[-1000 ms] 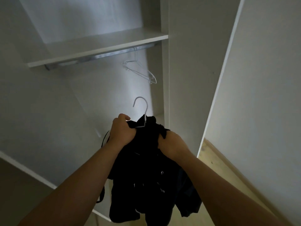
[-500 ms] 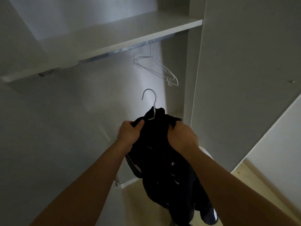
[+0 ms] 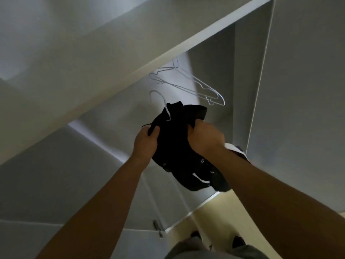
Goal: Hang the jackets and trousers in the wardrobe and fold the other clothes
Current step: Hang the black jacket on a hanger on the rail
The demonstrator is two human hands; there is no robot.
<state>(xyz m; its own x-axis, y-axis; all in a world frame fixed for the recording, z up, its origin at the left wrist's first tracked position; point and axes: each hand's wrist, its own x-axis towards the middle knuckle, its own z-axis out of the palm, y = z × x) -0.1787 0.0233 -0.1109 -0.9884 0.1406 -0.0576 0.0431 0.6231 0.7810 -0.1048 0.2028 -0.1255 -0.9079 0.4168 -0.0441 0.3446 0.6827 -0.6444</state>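
A black jacket (image 3: 177,144) hangs bunched on a white wire hanger, whose hook (image 3: 157,97) sticks up above the collar. My left hand (image 3: 146,141) grips the jacket's left shoulder and my right hand (image 3: 204,137) grips its right shoulder. I hold it up inside the white wardrobe, just below the shelf (image 3: 168,49). The hanging rail under the shelf is hidden by the shelf's edge. The hook sits below and left of the empty hangers, apart from them.
Two empty white wire hangers (image 3: 188,83) hang under the shelf, right of the hook. The wardrobe's side panel (image 3: 298,90) stands at the right. Its base edge (image 3: 196,208) meets the pale floor (image 3: 220,217). A small metal fitting (image 3: 157,228) shows low down.
I have moved closer in under the shelf and raised the jacket. The hook now sits nearer the empty hangers. Both hands keep their grip on the shoulders.
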